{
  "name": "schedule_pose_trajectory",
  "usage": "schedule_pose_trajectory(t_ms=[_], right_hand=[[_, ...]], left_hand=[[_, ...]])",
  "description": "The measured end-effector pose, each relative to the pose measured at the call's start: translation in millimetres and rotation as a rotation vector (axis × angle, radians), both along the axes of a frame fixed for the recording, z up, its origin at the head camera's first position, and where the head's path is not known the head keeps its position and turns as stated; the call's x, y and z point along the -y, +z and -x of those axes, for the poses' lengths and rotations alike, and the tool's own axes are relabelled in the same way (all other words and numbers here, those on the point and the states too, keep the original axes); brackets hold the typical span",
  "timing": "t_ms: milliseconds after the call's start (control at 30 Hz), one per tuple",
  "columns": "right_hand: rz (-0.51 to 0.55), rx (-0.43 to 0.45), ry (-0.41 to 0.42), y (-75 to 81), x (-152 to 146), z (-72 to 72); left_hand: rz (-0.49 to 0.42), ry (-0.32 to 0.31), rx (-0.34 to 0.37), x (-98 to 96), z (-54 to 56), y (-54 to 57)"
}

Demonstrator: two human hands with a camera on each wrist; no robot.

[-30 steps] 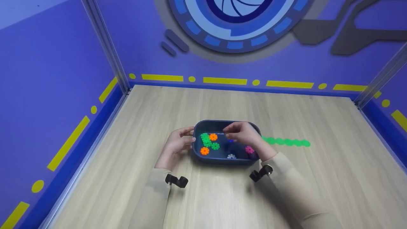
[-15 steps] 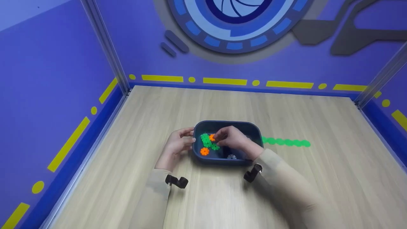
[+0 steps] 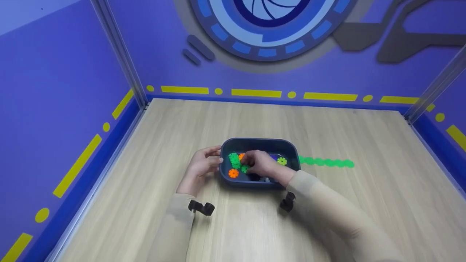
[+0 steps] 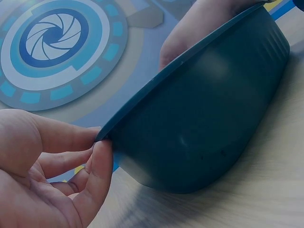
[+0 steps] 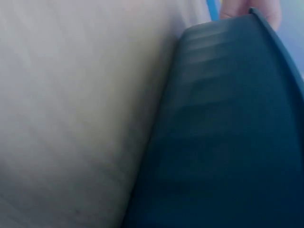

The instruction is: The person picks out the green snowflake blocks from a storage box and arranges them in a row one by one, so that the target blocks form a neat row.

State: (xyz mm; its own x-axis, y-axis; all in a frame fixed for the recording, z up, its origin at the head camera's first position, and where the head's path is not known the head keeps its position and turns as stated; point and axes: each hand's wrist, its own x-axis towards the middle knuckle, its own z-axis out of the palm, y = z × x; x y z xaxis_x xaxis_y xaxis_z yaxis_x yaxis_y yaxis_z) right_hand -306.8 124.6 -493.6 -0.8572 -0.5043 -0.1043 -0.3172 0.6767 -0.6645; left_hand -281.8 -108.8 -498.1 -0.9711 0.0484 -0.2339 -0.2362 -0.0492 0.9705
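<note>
No text, label or number can be read

dark blue tray [image 3: 260, 185], orange disc [image 3: 233, 173]

Discs [image 3: 233, 173] in tray [image 3: 251, 185], strip [image 3: 329, 162] right

Over the last second I have watched the right-hand grip [image 3: 260, 163] travel leftward across the dark plastic bin [image 3: 262, 144] and settle lower inside, now right at the loose green snowflake disc [image 3: 244, 169]. The beige right sleeve [image 3: 324, 202] and black wrist mount [image 3: 287, 202] have swung left along with it. I have lost most of the rear orange disc [image 3: 241, 155] and all of the pink disc, but a yellow-green disc [image 3: 282, 161] and a violet sliver [image 3: 273, 156] have come into view
</note>
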Motion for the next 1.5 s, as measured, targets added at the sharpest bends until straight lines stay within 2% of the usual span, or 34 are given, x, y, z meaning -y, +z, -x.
schedule_pose_trajectory(t_ms=[233,400,767,933,1200,1500], right_hand=[[-0.055,-0.047,0.053,-0.3,-1,-1.4],[-0.077,-0.091,0.058,2.4,-6,-3.5],[-0.064,-0.020,0.038,10.1,-14,-10.0],[-0.027,0.046,-0.034,15.0,-21,-13.3],[0.063,0.071,-0.135,21.4,-38,-17.5],[0.151,0.035,-0.126,27.8,-62,-18.0]], left_hand=[[0.024,-0.015,-0.017,1.1,0.5,0.2],[0.007,-0.016,-0.029,0.3,-0.3,0.8],[0.003,-0.012,-0.029,0.2,1.1,-0.3],[0.017,-0.014,-0.020,0.4,1.3,0.0],[0.038,-0.022,-0.021,0.4,0.0,0.8],[0.034,-0.015,-0.034,-0.1,-0.5,1.2]])
